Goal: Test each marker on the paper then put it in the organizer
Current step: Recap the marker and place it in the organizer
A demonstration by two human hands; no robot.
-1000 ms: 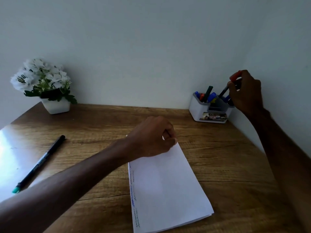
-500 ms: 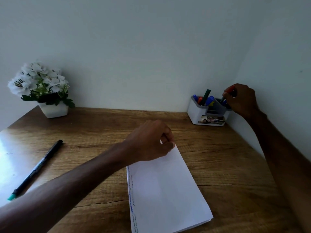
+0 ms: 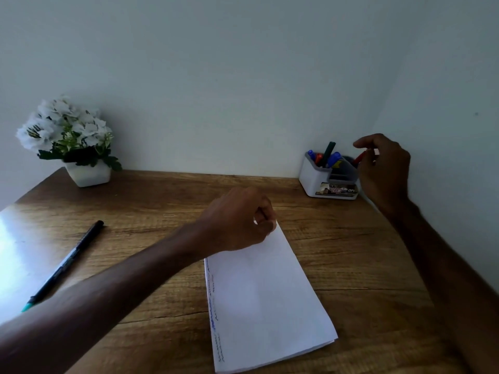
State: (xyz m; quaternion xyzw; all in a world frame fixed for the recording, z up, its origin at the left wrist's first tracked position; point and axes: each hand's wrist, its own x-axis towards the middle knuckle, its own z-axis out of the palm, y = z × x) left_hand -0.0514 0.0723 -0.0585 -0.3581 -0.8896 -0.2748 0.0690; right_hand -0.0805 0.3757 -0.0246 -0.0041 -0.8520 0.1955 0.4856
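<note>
Head cam: red marker [image 3: 360, 157], only its red end showing, leans in the right compartment of the white organizer [image 3: 313, 182], right of mid-frame. Just beside it the right hand [image 3: 384, 171], fingers loose and apart. Centre: left hand [image 3: 240, 220] pinches the top edge of the paper [image 3: 264, 300].

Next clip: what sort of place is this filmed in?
Probably a home or office desk pushed into a room corner: a marker organizer, a sheet of paper and potted flowers sit on the wooden top.
</note>
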